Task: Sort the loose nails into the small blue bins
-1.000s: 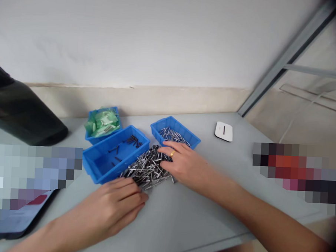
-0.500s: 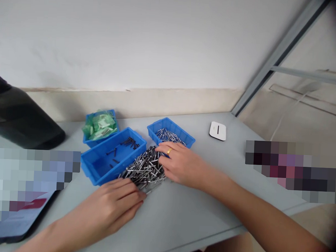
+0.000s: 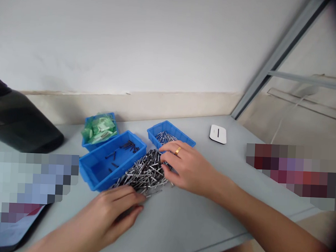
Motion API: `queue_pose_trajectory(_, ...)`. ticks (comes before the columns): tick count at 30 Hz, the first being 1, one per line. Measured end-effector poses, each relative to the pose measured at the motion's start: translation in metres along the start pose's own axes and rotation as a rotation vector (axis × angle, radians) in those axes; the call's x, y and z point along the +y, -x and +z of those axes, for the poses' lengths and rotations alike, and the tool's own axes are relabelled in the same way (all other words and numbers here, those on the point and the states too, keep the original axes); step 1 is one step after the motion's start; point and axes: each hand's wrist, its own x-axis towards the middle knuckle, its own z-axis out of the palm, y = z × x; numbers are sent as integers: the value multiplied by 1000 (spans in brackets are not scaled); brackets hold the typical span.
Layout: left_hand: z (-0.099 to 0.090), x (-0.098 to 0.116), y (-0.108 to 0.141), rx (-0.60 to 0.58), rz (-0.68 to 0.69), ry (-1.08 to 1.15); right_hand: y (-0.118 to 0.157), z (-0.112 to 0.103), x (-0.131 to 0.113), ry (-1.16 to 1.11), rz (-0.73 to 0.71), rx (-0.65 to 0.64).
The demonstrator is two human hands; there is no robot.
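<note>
A heap of silver rivets and dark screws lies on the grey table between two blue bins. My left hand rests at the heap's near left edge, its fingers bent and the fingertips partly hidden; whether it holds a piece cannot be made out. With fingers curled and slightly apart, my right hand touches the heap's right side and hides part of it. The left blue bin holds several dark screws. Behind my right hand, the right blue bin holds silver rivets.
A third blue bin with a green plastic bag stands at the back left. Left of it leans a dark bottle, above a partly blurred screen device. A white square device lies at the back right of the table.
My right hand has shifted slightly right, its fingers a little more apart. My left hand has moved slightly down and left, with its thumb further from the fingers. The view has tilted slightly.
</note>
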Motion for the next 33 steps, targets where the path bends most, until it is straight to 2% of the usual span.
queue_pose_trajectory(6, 1, 6, -1, 164, -149, 214, 2, 5, -24, -115, -151, 62)
queue_pose_trajectory(11, 4, 6, -5, 139, -189, 350, 6, 18, -33, -143, -197, 36)
queue_pose_trajectory(17, 2, 4, -6, 141, -180, 361, 6, 20, -33, -166, -227, -34)
queue_pose_trajectory(28, 3, 2, -1, 82, -179, 267, 5, 15, -25, -178, -236, -79)
queue_pose_trajectory(33, 2, 0, 1, 186, -186, 272, 5, 13, -20, -106, -213, -60)
